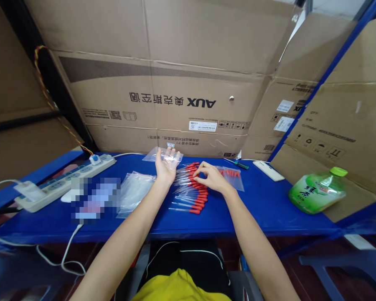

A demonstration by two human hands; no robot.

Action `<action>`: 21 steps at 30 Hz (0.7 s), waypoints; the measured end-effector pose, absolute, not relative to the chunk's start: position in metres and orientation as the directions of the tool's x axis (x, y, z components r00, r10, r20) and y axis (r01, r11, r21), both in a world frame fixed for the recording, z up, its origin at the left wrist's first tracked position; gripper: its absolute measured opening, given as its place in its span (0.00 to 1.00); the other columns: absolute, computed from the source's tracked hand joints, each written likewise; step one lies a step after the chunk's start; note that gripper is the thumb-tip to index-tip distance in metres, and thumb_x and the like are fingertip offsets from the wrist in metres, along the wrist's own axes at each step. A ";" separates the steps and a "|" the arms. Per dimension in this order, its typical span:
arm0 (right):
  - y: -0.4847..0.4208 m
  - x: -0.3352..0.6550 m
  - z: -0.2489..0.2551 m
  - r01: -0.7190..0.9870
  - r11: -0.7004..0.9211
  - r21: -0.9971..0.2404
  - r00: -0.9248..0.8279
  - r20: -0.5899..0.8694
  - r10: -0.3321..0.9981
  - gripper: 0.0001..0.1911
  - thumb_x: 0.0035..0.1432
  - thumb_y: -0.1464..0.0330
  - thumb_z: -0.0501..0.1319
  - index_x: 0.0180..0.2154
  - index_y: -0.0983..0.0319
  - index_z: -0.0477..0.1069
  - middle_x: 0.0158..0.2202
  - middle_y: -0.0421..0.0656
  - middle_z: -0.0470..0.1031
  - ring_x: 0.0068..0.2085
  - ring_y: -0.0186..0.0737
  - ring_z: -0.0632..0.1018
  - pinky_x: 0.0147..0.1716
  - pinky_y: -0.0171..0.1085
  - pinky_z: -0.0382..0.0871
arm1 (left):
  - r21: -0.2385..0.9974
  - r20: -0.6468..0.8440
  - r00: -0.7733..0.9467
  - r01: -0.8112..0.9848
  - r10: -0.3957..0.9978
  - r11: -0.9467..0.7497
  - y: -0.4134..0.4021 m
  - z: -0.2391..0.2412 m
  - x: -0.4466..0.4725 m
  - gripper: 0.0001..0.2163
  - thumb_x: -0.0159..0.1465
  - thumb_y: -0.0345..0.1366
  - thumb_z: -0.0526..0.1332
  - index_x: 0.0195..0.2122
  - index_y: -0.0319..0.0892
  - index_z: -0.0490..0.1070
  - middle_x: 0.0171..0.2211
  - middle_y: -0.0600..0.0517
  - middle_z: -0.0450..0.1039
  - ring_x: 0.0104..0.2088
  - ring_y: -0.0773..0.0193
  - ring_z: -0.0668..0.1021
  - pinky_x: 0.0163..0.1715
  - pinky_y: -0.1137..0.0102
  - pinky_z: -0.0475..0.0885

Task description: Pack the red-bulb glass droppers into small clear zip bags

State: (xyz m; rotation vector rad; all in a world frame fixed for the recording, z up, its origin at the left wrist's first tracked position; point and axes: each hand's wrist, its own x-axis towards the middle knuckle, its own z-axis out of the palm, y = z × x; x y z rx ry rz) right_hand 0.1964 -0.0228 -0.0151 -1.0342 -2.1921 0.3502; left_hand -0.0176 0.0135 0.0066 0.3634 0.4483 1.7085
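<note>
A row of clear droppers with red bulbs (191, 194) lies on the blue table (263, 209). My left hand (166, 167) is raised palm up with fingers spread, a clear plastic bag (163, 155) resting against its fingers. My right hand (209, 175) pinches the red bulb of one dropper at the far end of the row. Another clear bag with red-bulb droppers inside (233, 175) lies just right of my right hand.
A stack of empty clear bags (133, 192) lies left of the droppers. A white power strip (65, 182) runs along the left. A green-handled screwdriver (240, 164), a white phone (268, 170) and a green bottle on its side (318, 190) sit right. Cardboard boxes (175, 100) wall the back.
</note>
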 end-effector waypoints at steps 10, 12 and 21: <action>-0.032 0.187 -0.006 0.438 0.593 -0.675 -0.059 0.637 0.769 0.13 0.63 0.57 0.65 0.38 0.60 0.81 0.35 0.43 0.83 0.31 0.39 0.78 0.32 0.37 0.70 | 0.411 -0.049 -0.265 -0.884 0.963 -0.222 0.019 0.012 -0.034 0.11 0.72 0.48 0.57 0.40 0.46 0.70 0.44 0.49 0.78 0.51 0.61 0.81 0.54 0.62 0.79; -0.033 0.183 -0.006 0.444 0.602 -0.663 -0.043 0.656 0.754 0.13 0.63 0.57 0.66 0.38 0.60 0.80 0.34 0.43 0.82 0.31 0.39 0.78 0.32 0.37 0.70 | 0.416 -0.053 -0.244 -0.887 0.968 -0.201 0.016 0.011 -0.030 0.11 0.72 0.48 0.58 0.41 0.46 0.70 0.45 0.49 0.78 0.51 0.60 0.81 0.54 0.61 0.80; -0.034 0.156 -0.018 0.485 0.645 -0.590 -0.114 0.689 0.716 0.10 0.62 0.59 0.68 0.37 0.58 0.77 0.33 0.41 0.80 0.31 0.40 0.78 0.35 0.38 0.71 | 0.434 -0.009 -0.028 -0.900 1.000 -0.021 0.001 -0.002 0.010 0.06 0.69 0.40 0.62 0.41 0.43 0.73 0.45 0.46 0.79 0.48 0.57 0.82 0.56 0.57 0.78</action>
